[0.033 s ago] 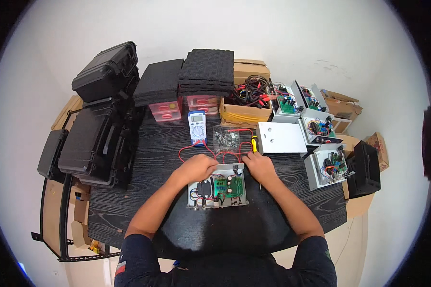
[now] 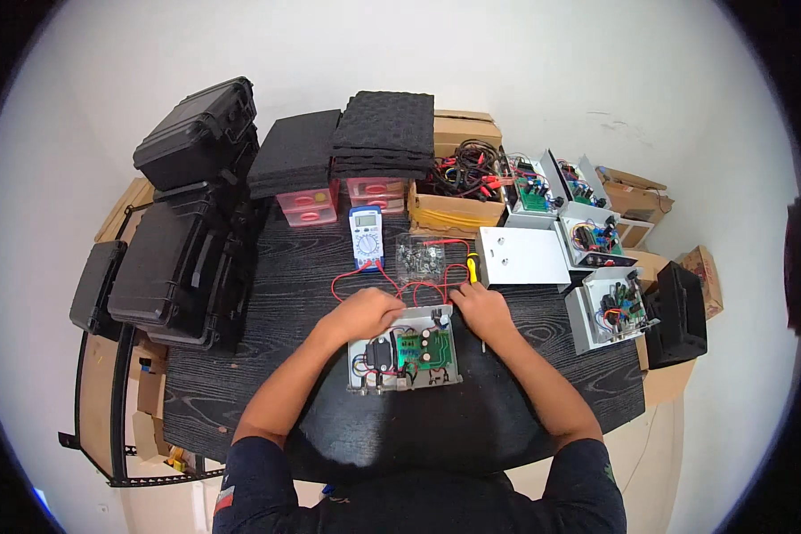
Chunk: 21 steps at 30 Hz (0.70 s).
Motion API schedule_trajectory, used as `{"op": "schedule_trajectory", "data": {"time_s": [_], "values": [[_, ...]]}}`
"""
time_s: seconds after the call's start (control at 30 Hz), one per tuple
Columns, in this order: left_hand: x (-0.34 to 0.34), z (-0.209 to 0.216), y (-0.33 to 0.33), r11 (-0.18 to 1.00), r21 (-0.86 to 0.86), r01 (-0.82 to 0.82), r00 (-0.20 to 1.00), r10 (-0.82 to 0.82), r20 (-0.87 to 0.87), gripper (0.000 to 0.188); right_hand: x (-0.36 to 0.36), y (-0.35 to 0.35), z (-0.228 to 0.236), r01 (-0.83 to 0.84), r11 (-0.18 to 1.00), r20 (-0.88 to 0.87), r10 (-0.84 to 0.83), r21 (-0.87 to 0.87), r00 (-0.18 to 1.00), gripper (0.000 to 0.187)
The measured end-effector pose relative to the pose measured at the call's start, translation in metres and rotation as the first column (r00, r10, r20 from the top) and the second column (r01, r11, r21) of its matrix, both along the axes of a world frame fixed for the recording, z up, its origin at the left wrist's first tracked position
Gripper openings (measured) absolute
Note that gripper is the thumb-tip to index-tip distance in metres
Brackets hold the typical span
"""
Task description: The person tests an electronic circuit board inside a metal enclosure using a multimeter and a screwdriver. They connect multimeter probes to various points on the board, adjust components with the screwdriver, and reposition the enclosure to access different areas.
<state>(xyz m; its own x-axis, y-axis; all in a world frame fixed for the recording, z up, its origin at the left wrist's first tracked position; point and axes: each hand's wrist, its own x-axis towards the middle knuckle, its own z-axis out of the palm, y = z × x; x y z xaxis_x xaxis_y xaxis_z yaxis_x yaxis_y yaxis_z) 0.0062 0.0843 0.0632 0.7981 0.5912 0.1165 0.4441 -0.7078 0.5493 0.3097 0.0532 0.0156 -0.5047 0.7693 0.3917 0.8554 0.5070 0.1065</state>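
An open grey metal chassis (image 2: 446, 378) stands before me, holding a green circuit board (image 2: 434, 356), a black block-shaped part (image 2: 379, 353) and wires. My left hand (image 2: 369, 311) is closed at the chassis's back wall, its fingertips gripping the upper edge. Just beyond the back right corner, my right hand (image 2: 483, 311) has curled fingers; what they grip, if anything, is hidden. A screwdriver with a yellow and black handle (image 2: 473, 268) sticks out past that hand, its shaft partly covered by it. Behind the chassis lies a clear bag of small parts (image 2: 420, 260).
A blue-and-white multimeter (image 2: 367, 238) with red leads stands behind my left hand. Right of centre is a white metal cover (image 2: 523, 255); further right sit several open chassis (image 2: 610, 310). Black hard cases (image 2: 165, 267) are stacked left. A cable box (image 2: 458, 209) and foam sheets (image 2: 383, 125) are at the back.
The chassis has tilted or shifted very slightly. Both hands stay where they were.
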Motion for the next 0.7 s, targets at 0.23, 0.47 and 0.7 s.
{"op": "schedule_trajectory", "data": {"time_s": [0.23, 0.47, 0.7], "values": [[0.001, -0.004, -0.033, 0.999, -0.047, 0.019, 0.999, -0.017, 0.041, 0.022, -0.001, 0.002, 0.005, 0.101, 0.988, -0.312, -0.133, -0.117, 0.941, 0.011], [0.003, 0.000, -0.031, 1.000, 0.011, -0.028, 1.000, 0.028, 0.004, 0.022, 0.003, 0.003, 0.067, 0.077, 0.991, -0.807, -0.134, -0.110, 0.575, 0.010], [0.008, -0.003, -0.027, 0.975, 0.161, -0.153, 0.987, 0.159, -0.023, 0.020, 0.006, 0.038, 0.064, -0.032, 0.999, -0.986, 0.028, 0.023, 0.164, 0.016]]}}
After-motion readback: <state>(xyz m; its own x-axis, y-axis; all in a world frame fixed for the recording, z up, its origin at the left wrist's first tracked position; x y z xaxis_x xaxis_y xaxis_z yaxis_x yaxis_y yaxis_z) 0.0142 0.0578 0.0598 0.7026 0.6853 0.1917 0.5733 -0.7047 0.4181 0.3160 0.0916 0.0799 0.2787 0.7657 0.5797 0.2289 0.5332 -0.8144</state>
